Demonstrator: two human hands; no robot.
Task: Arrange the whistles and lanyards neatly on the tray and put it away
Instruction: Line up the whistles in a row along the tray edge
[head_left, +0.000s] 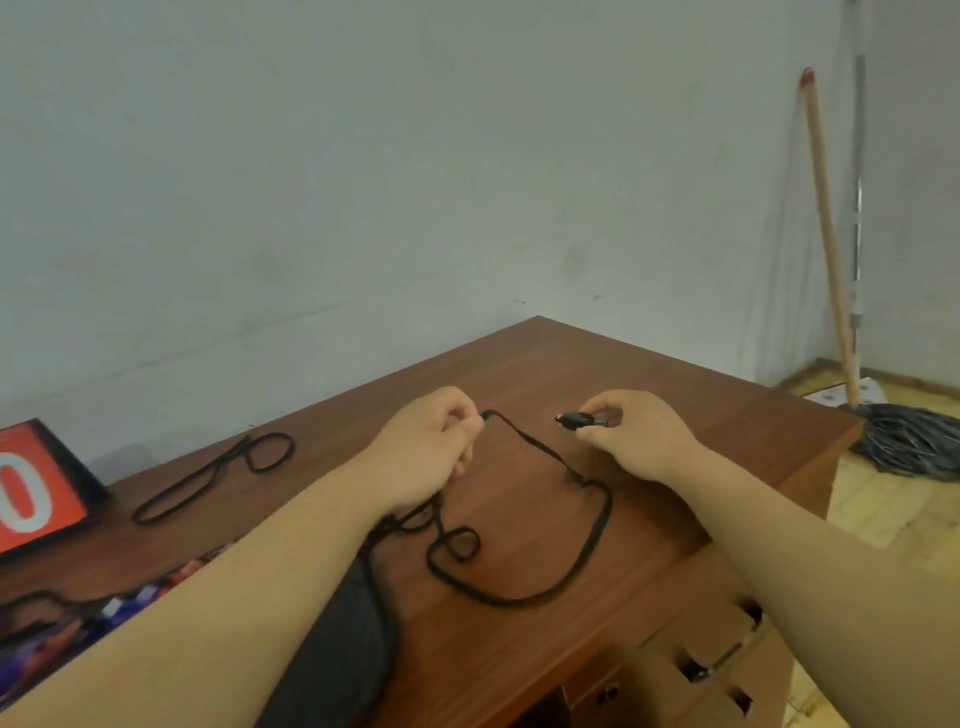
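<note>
Head view: two bare forearms reach out over a brown desk (519, 364) that stands in a corner of the room.
Left hand (431, 447): grip closed, finger and thumb pinching the free end of a black lanyard (597, 525).
Right hand (636, 434): grip closed round a small dark whistle (582, 420), which is near the pinched lanyard end but apart from it.
Lanyard path: from the pinch it runs right and nearer across the desk, curves back left and bunches in a tangle by the left wrist.
Other cords: a second lanyard (208, 478) lies loose at far left, and a third lanyard (31, 608) lies at the near left edge.
Tray: cannot tell (a dark shape (343, 634) under the left forearm may be it).
Step in hand: probably joining or parting whistle and lanyard, early in the tidying.
Next move: line the two ends up squarely, then gather the slack so the tangle does not tighten.
</note>
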